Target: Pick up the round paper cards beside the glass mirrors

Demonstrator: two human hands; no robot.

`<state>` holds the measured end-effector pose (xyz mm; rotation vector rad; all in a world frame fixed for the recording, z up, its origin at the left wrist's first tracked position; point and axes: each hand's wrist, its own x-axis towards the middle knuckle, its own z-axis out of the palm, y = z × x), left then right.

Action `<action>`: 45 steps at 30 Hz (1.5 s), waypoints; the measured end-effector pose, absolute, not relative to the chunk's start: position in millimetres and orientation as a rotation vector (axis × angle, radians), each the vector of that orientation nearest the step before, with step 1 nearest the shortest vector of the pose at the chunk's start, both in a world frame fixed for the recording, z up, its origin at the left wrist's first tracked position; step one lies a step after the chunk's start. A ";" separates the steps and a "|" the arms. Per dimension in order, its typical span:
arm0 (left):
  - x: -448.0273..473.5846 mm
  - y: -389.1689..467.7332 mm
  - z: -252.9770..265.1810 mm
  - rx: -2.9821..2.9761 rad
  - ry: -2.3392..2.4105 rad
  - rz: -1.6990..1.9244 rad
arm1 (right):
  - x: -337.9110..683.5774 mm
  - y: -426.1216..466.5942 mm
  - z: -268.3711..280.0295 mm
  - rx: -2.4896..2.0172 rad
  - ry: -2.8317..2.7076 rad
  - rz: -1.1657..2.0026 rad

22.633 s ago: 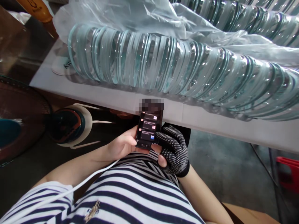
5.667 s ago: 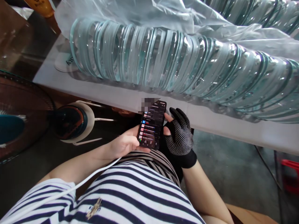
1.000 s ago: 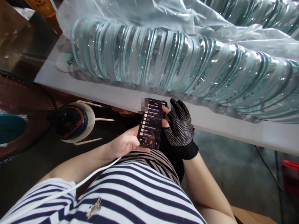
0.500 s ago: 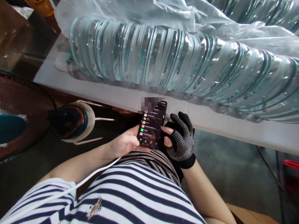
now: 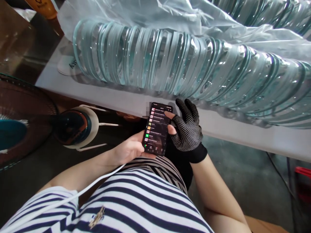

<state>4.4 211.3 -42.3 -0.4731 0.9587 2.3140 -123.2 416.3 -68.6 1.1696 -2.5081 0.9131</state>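
A black smartphone (image 5: 157,129) with a lit list on its dark screen rests in my bare left hand (image 5: 132,146), whose thumb and fingers grip its lower left corner. My right hand (image 5: 188,129) wears a black glove with white dots that leaves the thumb and index fingertip bare. Its index finger reaches over the upper right part of the screen; whether it touches the glass I cannot tell. The thumb is by the phone's right edge and the other fingers are stretched out. Beyond the phone, a long row of clear glass dishes (image 5: 155,61) stands on edge.
The dishes stand on a white table (image 5: 111,100) under crumpled plastic sheeting (image 5: 177,16). A fan (image 5: 21,123) is at the left, near a white stool (image 5: 93,127). A white cable (image 5: 97,179) crosses my striped shirt. Something red (image 5: 302,171) shows at the right edge.
My right hand has moved up along the phone, its index finger from the right edge to over the upper screen. My left hand keeps the phone in nearly the same place.
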 end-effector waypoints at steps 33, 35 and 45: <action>8.0 212.2 -46.9 -0.465 0.923 2.362 | -50.8 436.7 -85.0 1.350 -2.160 1.034; 7.7 212.2 -47.0 -0.462 0.922 2.354 | -51.3 436.9 -85.2 1.342 -2.160 1.042; 7.2 212.0 -45.9 -0.401 0.880 2.389 | -52.9 436.3 -84.4 1.341 -2.135 1.069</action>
